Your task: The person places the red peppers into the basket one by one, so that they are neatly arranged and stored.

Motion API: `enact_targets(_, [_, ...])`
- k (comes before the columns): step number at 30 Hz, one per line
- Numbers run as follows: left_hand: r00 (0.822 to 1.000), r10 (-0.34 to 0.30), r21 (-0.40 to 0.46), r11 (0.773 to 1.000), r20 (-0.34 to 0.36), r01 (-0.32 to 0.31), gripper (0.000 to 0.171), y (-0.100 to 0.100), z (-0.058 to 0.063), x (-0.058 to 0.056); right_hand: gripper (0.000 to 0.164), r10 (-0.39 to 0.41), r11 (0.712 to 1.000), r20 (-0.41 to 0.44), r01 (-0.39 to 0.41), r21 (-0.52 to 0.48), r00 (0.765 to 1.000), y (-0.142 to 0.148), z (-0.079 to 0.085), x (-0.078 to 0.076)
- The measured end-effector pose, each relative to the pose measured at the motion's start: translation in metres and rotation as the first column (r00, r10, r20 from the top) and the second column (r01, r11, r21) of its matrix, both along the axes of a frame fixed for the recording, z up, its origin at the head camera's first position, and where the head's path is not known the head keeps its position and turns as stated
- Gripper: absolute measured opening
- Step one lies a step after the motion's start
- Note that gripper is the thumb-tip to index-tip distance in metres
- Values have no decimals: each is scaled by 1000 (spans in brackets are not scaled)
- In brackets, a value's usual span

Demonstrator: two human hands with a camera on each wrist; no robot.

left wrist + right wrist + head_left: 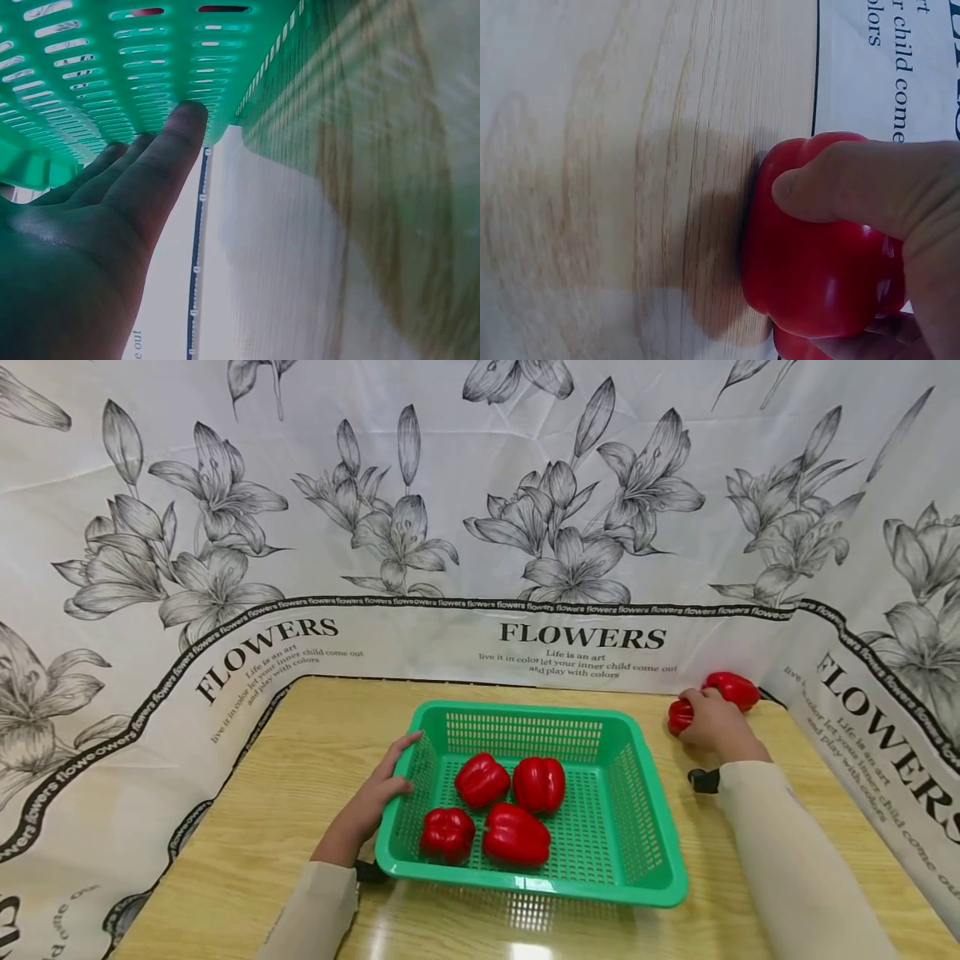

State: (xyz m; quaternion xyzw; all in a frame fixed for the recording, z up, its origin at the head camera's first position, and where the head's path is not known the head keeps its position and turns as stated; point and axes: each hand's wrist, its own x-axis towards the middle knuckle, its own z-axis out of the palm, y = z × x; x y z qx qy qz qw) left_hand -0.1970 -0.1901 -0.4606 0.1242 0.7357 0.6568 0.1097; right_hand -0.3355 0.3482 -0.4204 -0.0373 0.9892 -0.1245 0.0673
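A green perforated plastic basket [652,785] holds several red bell peppers, one of them a pepper [517,835] near its front. My left hand [375,793] holds the basket's left rim, thumb on the rim; in the left wrist view, its fingers [161,169] lie along the outside of the slotted wall. At the table's far right, my right hand [716,727] grips a red bell pepper [817,262] between thumb and fingers. Just behind that hand lies another red bell pepper [735,691].
The basket stands on a light wood-grain table [300,760]. A white cloth [420,643] printed with flowers and lettering rises along the table's back and sides.
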Motion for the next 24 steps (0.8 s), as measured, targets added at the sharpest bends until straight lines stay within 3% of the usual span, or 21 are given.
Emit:
enact_targets(7, [1000,0,2,1000,9,0,77,0,0,0,81,30,999,-11,-31,-28,999,1,-4,7])
enact_targets(14, [1000,-4,-1,1000,0,4,77,0,-1,0,79,48,997,-30,-50,-63,998,-5,-5,24])
enact_targets(24, [1000,-22,10,1000,-1,22,78,0,0,0,78,64,992,-147,-79,-99,987,-12,9,50])
